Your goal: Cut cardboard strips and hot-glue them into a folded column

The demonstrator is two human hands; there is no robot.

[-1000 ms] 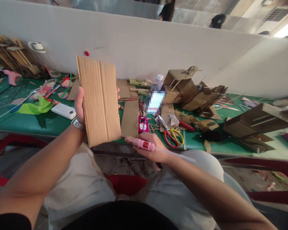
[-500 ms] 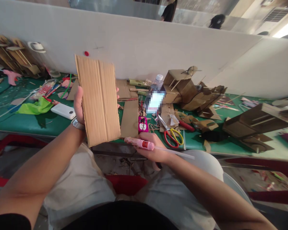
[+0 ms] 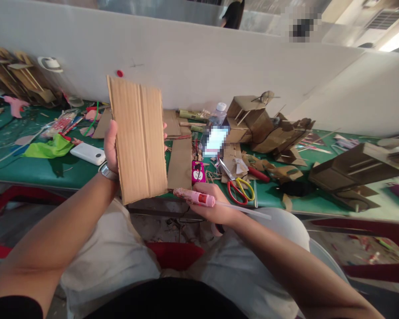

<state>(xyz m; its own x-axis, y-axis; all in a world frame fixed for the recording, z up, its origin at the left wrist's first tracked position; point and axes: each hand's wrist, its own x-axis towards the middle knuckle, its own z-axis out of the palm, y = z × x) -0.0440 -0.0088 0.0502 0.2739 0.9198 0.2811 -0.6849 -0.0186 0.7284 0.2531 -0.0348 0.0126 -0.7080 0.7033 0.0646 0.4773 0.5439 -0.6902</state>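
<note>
Left grip point(image 3: 111, 144) closed round cardboard point(image 3: 141, 146), held up. Right grip point(image 3: 219, 207) wrapped round glue gun point(image 3: 199, 198), nozzle point(image 3: 170, 191) by cardboard's lower corner.

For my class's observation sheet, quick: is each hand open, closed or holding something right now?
Left hand: holding the cardboard panel, thumb and fingertips at opposite edges.
Right hand: closed around the pink glue gun.
</note>
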